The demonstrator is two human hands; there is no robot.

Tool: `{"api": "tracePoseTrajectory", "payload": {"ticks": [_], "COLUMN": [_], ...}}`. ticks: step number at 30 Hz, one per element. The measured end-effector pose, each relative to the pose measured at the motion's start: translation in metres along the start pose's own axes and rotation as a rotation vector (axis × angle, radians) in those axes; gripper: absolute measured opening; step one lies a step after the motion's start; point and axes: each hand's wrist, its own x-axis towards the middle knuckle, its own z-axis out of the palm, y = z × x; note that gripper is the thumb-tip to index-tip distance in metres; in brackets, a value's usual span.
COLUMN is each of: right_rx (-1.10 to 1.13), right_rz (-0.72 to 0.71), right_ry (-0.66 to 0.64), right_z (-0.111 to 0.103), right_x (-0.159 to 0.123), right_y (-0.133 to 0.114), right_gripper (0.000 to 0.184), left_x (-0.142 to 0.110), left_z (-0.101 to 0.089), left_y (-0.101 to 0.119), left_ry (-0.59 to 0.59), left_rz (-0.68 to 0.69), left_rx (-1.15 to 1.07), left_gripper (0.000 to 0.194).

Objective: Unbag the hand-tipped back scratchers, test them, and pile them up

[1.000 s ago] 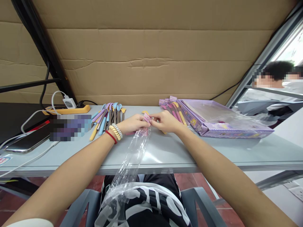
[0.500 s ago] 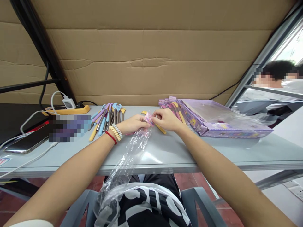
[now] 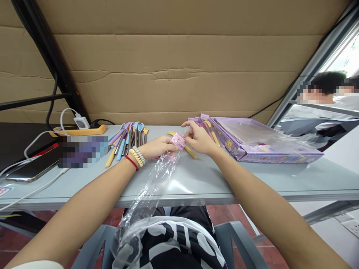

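Note:
My left hand [image 3: 161,147] pinches a small pink printed card [image 3: 178,141] above the table. From under that hand a long crumpled strip of clear plastic wrap [image 3: 157,179] trails over the table edge onto my lap. My right hand [image 3: 198,138] is at the card's right edge, index finger raised and fingers apart; whether its thumb touches the card is hard to tell. Behind the card lies a yellow back scratcher [image 3: 190,152], partly hidden. Several back scratchers [image 3: 126,138] with coloured handles and metal shafts lie in a bunch left of my left hand.
A purple printed box [image 3: 269,158] with clear film stands at the right, more pink and yellow back scratchers [image 3: 212,133] beside it. Phone [image 3: 30,168], cables and yellow power strip [image 3: 78,130] lie left. Cardboard [image 3: 179,89] closes the back. People [image 3: 328,89] sit beyond the right frame.
My right hand's index finger has lifted away from the card, and its pinch has loosened. The card's printed face now shows more fully. My left hand stays in place.

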Motion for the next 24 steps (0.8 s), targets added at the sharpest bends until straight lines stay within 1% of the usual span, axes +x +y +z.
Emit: {"api": "tracePoseTrajectory", "payload": {"ticks": [3, 5, 6, 10, 12, 14, 17, 19, 22, 24], "right_rx": [0.123, 0.131, 0.115, -0.023, -0.083, -0.116, -0.118, -0.103, -0.078, -0.087], "right_rz": [0.045, 0.044, 0.034, -0.070, -0.124, -0.152, -0.144, -0.138, -0.158, -0.194], "right_ry": [-0.047, -0.046, -0.046, -0.103, -0.122, -0.115, -0.095, -0.072, -0.020, 0.018], "right_z": [-0.0015, -0.0017, -0.0018, -0.0015, -0.0013, -0.0009, 0.0000, 0.0006, 0.0001, -0.0015], "right_x": [0.0000, -0.0002, -0.0005, -0.0012, -0.0013, -0.0015, -0.0022, -0.0025, -0.0019, -0.0010], "right_y": [-0.0008, -0.0025, -0.0036, -0.0078, -0.0090, -0.0095, -0.0086, -0.0066, -0.0032, -0.0014], "right_gripper": [0.028, 0.013, 0.012, 0.034, 0.040, 0.033, 0.019, 0.021, 0.032, 0.032], "left_x": [0.0037, 0.0050, 0.0051, 0.0029, 0.0020, 0.0018, 0.0021, 0.0022, 0.0025, 0.0029], "left_z": [-0.0041, -0.0061, -0.0065, -0.0048, -0.0038, -0.0035, -0.0040, -0.0043, -0.0044, -0.0044], "left_y": [-0.0092, -0.0125, -0.0126, -0.0069, -0.0043, -0.0040, -0.0059, -0.0068, -0.0066, -0.0063], "left_ry": [0.000, 0.015, 0.031, 0.090, 0.100, 0.105, 0.091, 0.086, 0.091, 0.088], "left_rz": [0.021, 0.012, 0.002, -0.039, -0.043, -0.043, -0.032, -0.024, -0.038, -0.046], "left_rx": [-0.028, -0.020, -0.011, 0.016, 0.030, 0.040, 0.035, 0.035, 0.046, 0.039], "left_gripper": [0.034, 0.042, 0.043, 0.043, 0.043, 0.043, 0.041, 0.039, 0.037, 0.036]}}
